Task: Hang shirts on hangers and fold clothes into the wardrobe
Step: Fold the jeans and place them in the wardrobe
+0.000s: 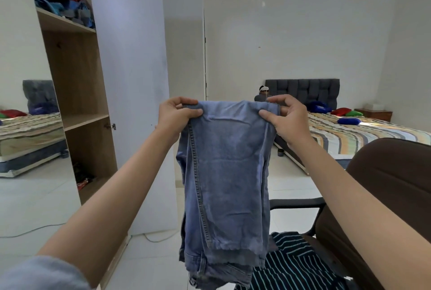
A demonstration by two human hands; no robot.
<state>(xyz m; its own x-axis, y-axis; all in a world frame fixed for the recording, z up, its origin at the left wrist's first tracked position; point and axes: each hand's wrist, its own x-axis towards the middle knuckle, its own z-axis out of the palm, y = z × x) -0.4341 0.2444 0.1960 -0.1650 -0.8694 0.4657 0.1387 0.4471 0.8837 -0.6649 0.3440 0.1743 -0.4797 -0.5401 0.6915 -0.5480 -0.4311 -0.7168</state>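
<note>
A pair of light blue jeans (228,173) hangs folded in half lengthwise in front of me, held up at chest height. My left hand (178,114) pinches its top left corner, and my right hand (285,117) pinches the top right corner. The lower end of the jeans dangles near a dark striped garment (293,264) lying on a chair seat. To the left stands the open wooden wardrobe (77,84). Its top shelf holds a heap of red and blue clothes (63,2); the middle shelves are bare.
The white wardrobe door (133,93) stands open just left of the jeans. A brown office chair (384,196) is at my right. A bed (363,133) with striped sheet and coloured cushions lies behind it; a person sits by its headboard. A cable (32,231) crosses the floor.
</note>
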